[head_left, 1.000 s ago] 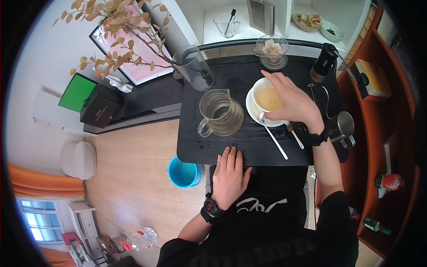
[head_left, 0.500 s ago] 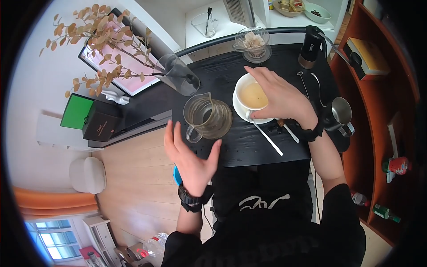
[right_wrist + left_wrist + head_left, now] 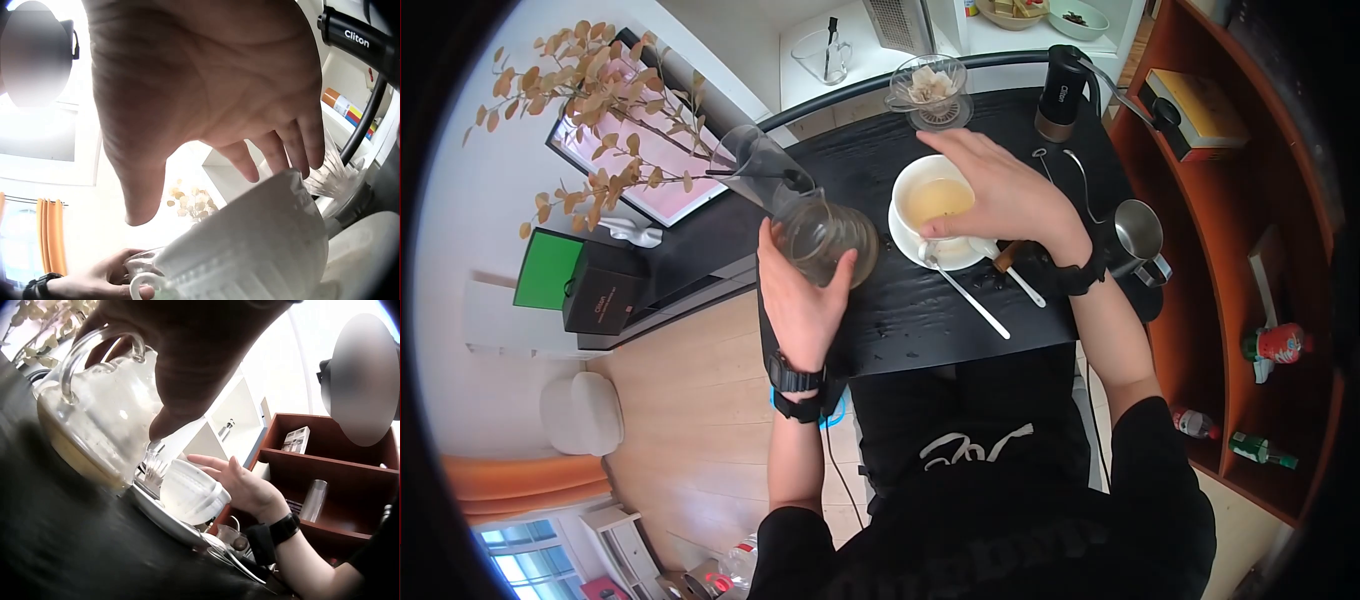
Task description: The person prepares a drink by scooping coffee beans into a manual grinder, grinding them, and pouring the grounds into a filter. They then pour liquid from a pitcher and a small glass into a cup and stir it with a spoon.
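Note:
My left hand (image 3: 795,310) grips the glass pitcher (image 3: 860,238), thumb on the near side and fingers at the far left. In the left wrist view the pitcher's clear handle (image 3: 70,375) and a little pale liquid (image 3: 78,456) at its bottom show. Spread over the white cup (image 3: 911,182), my right hand (image 3: 1012,198) has its fingers straight near the far rim; in the right wrist view the thumb (image 3: 142,197) stands apart from the cup wall. Yellowish liquid (image 3: 945,200) fills part of the cup, which sits on a white saucer (image 3: 898,236). A white spoon (image 3: 972,297) leans there.
A glass dripper with filter paper (image 3: 935,88) and a black hand grinder (image 3: 1058,95) stand at the back. To the right are a brush (image 3: 1026,287) and a metal jug (image 3: 1137,232). A glass vase (image 3: 750,165) with branches stands just behind the pitcher.
My left hand has risen from the table's front edge, swung left and closed round the pitcher. My right hand stays over the cup. The head view has shifted.

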`<state>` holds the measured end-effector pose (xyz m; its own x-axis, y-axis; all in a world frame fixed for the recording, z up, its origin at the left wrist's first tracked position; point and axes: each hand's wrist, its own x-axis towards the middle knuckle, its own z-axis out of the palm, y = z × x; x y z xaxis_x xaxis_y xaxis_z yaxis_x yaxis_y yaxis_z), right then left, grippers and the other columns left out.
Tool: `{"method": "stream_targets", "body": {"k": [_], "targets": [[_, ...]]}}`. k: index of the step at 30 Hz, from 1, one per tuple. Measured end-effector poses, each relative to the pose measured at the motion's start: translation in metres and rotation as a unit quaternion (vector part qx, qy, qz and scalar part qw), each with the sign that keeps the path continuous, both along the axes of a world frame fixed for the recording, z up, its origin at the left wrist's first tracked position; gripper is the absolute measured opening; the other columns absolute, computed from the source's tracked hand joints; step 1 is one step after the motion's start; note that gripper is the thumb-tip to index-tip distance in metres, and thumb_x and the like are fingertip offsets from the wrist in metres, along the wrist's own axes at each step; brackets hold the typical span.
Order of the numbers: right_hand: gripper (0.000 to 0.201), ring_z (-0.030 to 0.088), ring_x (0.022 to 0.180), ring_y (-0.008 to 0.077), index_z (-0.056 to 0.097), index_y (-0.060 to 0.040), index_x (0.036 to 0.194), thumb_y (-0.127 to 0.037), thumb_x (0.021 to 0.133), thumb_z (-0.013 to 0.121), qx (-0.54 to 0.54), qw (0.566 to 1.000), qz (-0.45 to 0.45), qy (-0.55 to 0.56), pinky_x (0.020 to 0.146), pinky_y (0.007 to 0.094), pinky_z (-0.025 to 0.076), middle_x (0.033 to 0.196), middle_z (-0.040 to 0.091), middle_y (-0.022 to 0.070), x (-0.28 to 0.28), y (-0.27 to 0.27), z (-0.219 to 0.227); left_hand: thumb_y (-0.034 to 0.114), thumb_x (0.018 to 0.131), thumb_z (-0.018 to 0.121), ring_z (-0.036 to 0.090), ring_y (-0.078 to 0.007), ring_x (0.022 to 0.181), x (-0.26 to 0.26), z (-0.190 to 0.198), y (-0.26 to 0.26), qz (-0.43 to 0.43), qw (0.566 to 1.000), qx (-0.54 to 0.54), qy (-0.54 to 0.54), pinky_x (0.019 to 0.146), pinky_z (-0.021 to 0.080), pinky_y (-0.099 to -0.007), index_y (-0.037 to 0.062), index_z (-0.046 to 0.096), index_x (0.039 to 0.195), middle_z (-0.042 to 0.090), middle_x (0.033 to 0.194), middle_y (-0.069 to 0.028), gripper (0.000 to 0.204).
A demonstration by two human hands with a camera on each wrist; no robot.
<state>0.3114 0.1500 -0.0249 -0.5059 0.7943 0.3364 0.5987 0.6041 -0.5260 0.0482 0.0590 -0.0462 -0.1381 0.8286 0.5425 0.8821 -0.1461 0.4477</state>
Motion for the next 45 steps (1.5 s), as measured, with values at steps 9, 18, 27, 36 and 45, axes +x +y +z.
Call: {"method": "stream_targets", "body": {"k": [9,18,27,36,45], "targets": [[0.048,0.059,0.117,0.0317,0.06,-0.004,0.129,-0.033,0.091,0.07,0.074,0.994,-0.065,0.054,0.1,0.038,0.046,0.123,0.063,0.0128,0.029,-0.036,0.056,0.029,0.075,0.086,0.041,-0.0421,0.134,-0.008,0.012,0.011,-0.004,0.989,0.093,0.117,0.112,0.034,-0.0486,-0.0066,0.033,0.146,0.045,0.143,-0.0262,0.096],[0.062,0.058,0.115,0.0333,0.055,-0.0021,0.133,-0.023,0.079,0.078,0.06,0.976,-0.101,-0.182,0.099,0.0411,0.048,0.124,0.059,0.0143,0.057,-0.07,0.032,0.023,0.073,0.089,0.049,-0.0396,0.129,0.039,0.035,0.012,-0.278,0.96,0.04,0.016,0.108,0.04,-0.0439,-0.0035,0.04,0.144,0.049,0.14,-0.0233,0.091],[0.06,0.059,0.115,0.0337,0.05,-0.0028,0.137,-0.011,0.082,0.075,-0.018,0.965,-0.186,-0.184,0.098,0.0409,0.049,0.122,0.059,0.0151,0.045,-0.048,0.001,0.035,0.07,0.088,0.055,-0.0427,0.124,0.063,0.014,0.056,-0.302,0.951,-0.056,0.031,0.1,0.049,-0.0444,-0.0085,0.032,0.146,0.05,0.138,-0.0283,0.104],[0.044,0.06,0.109,0.033,0.057,-0.0015,0.125,-0.008,0.084,0.071,0.127,0.972,-0.18,-0.077,0.094,0.0423,0.049,0.116,0.06,0.015,0.038,-0.053,-0.004,0.028,0.07,0.088,0.057,-0.0397,0.122,0.054,0.012,0.064,-0.329,0.939,-0.096,-0.013,0.095,0.053,-0.0423,-0.0008,0.033,0.147,0.05,0.137,-0.0216,0.1],[0.035,0.066,0.077,0.0303,0.056,-0.0041,0.11,-0.02,0.086,0.075,-0.078,0.971,-0.193,-0.121,0.067,0.0392,0.052,0.086,0.064,0.0109,0.033,-0.108,-0.018,0.026,0.07,0.089,0.056,-0.0388,0.124,0.047,0.005,0.072,-0.36,0.926,-0.104,-0.041,0.1,0.05,-0.0415,0.0,0.035,0.146,0.05,0.137,-0.0199,0.097]]}}
